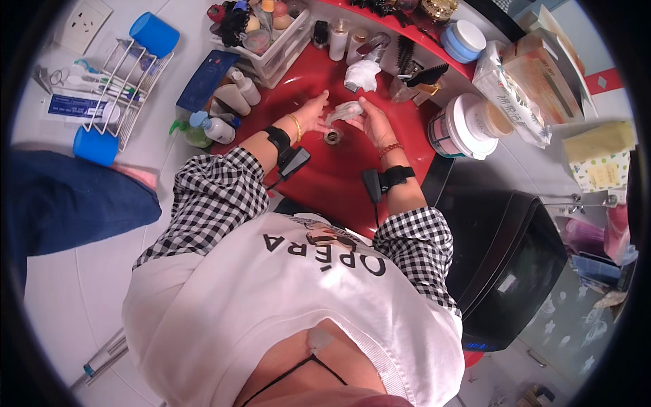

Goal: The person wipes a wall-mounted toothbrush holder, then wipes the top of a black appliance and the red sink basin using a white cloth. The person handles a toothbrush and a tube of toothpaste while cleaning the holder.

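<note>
Both my hands are over a red washbasin. My right hand holds a crumpled, whitish, wet-looking cloth or tissue between thumb and fingers, just above the metal drain. My left hand is beside it on the left, fingers apart, its fingertips near the cloth's left end; whether they touch it I cannot tell. Beyond the hands stands a metal faucet with a white wad around its spout. The wad's material is unclear.
Bottles and a drawer box of cosmetics stand at the left rim. A comb, a white bucket and a tissue pack are at the right. Wire racks with blue cups hang at left; a black machine is at right.
</note>
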Demonstrator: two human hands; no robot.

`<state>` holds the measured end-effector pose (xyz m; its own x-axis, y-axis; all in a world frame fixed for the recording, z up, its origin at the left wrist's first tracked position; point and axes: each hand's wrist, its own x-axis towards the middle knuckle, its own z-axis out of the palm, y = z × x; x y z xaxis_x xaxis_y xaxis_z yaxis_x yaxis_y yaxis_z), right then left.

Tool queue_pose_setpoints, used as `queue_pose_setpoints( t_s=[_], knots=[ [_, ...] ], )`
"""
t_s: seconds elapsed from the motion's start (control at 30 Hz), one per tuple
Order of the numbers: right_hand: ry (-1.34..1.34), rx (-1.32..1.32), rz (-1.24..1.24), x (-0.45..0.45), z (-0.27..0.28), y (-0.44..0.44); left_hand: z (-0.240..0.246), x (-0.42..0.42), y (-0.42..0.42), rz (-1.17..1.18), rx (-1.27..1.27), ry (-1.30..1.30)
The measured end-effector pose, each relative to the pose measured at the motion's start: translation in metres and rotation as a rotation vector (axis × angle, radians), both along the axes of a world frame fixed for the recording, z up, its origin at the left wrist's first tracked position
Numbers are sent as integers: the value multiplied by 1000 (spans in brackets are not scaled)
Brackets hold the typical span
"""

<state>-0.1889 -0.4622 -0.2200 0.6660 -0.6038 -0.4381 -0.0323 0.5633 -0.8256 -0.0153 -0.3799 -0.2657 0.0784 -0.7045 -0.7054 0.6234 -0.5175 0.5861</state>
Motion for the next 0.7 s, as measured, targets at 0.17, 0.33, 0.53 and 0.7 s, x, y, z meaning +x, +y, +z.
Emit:
queue_pose_setpoints(
  t_s=[0.17, 0.33, 0.53, 0.7],
  knots=[
    [136, -231, -3, 7, 0, 17, -3, -25, -1, 108, -151, 606],
    [981, -1693, 159, 12, 4, 52, -16, -46, -17, 193, -326, 509],
    [478, -1613, 99, -4, 24, 72, -11, -39, -18, 345, -204, 184],
    [527, -1324, 129, -37, 15, 58, 8, -33, -3, 115, -129, 109]
  ],
)
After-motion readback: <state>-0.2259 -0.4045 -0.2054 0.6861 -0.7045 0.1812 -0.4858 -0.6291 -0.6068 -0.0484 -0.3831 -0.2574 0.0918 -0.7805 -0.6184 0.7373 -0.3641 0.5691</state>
